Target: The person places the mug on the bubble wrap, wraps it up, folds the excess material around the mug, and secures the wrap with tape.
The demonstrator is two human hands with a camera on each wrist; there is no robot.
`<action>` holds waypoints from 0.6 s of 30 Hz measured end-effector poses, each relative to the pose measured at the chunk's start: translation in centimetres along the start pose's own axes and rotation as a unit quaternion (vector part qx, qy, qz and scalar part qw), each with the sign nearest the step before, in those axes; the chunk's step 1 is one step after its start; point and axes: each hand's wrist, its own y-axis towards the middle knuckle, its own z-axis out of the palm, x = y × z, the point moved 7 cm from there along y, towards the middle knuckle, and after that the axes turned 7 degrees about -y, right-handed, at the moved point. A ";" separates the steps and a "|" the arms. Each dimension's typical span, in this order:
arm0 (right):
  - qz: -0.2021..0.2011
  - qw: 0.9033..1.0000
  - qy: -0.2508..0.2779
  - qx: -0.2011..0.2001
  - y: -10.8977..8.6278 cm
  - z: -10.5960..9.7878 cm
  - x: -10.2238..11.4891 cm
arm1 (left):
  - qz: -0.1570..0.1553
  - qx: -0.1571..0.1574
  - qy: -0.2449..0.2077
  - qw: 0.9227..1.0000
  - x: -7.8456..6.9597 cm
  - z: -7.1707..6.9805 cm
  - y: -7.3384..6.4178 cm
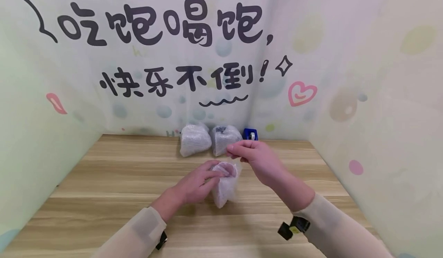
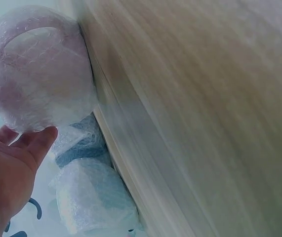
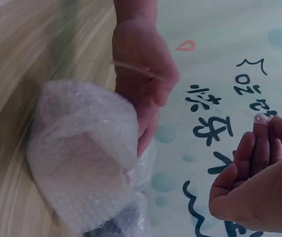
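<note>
A pinkish, cup-shaped thing wrapped in bubble wrap stands on the wooden table, the wrap's folds gathered at its upper end. My left hand holds it from the left side, thumb and fingers against the wrap; the left wrist view shows the fingertips on its surface. To the upper right, my right hand is raised apart from the bundle. Between its thumb and finger it pinches a small clear, shiny piece that looks like tape. What lies inside the wrap is only partly visible.
Two more bubble-wrapped bundles, a left one and a right one, sit at the table's back edge. Beside them is a blue tape dispenser. A printed backdrop rises behind, and side panels flank the wooden table.
</note>
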 end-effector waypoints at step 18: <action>0.015 0.995 0.092 -0.033 4.1 -0.5 -2.5 | -0.018 0.009 -0.016 1.000 0.3 -0.1 0.0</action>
